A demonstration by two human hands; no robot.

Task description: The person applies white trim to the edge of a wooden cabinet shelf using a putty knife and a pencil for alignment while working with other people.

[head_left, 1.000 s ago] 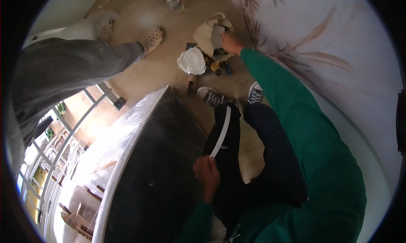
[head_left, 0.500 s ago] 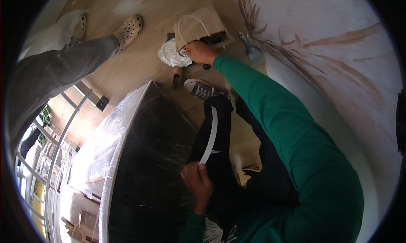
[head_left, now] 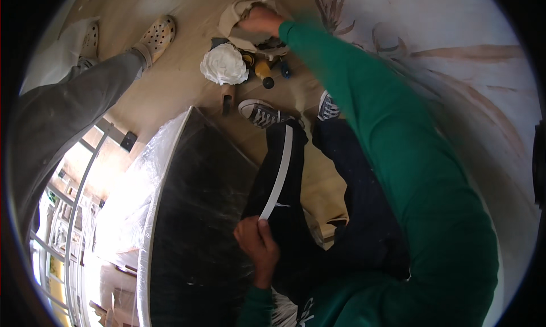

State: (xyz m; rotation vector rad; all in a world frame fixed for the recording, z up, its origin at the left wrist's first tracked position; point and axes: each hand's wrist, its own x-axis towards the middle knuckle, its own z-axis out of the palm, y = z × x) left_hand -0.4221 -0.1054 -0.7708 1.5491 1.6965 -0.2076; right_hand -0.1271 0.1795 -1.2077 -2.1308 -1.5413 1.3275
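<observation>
In my left hand (head_left: 257,244) I pinch the lower end of a long thin white strip (head_left: 281,176), which extends upward over my dark trouser leg. My right arm reaches far forward in a green sleeve. My right hand (head_left: 261,21), closed, grips the brown paper bag (head_left: 234,20) by its opening; the fingertips are partly hidden. Just below the bag lies a yellow tool with a dark round end (head_left: 263,72). Left of it is a white crumpled bundle (head_left: 224,64), with a wooden tool (head_left: 227,98) beneath.
A large dark panel (head_left: 199,213) wrapped in clear film stands at my left. A metal rail frame (head_left: 82,196) is beyond it. Another person's grey-trousered leg (head_left: 85,94) and clog (head_left: 158,38) are at the upper left. A pale wall with brown plant patterns (head_left: 449,54) rises on the right.
My right hand has moved up and away, and the paper bag has shifted and crumpled with it. The yellow tool has come into view. My left hand still holds the strip.
</observation>
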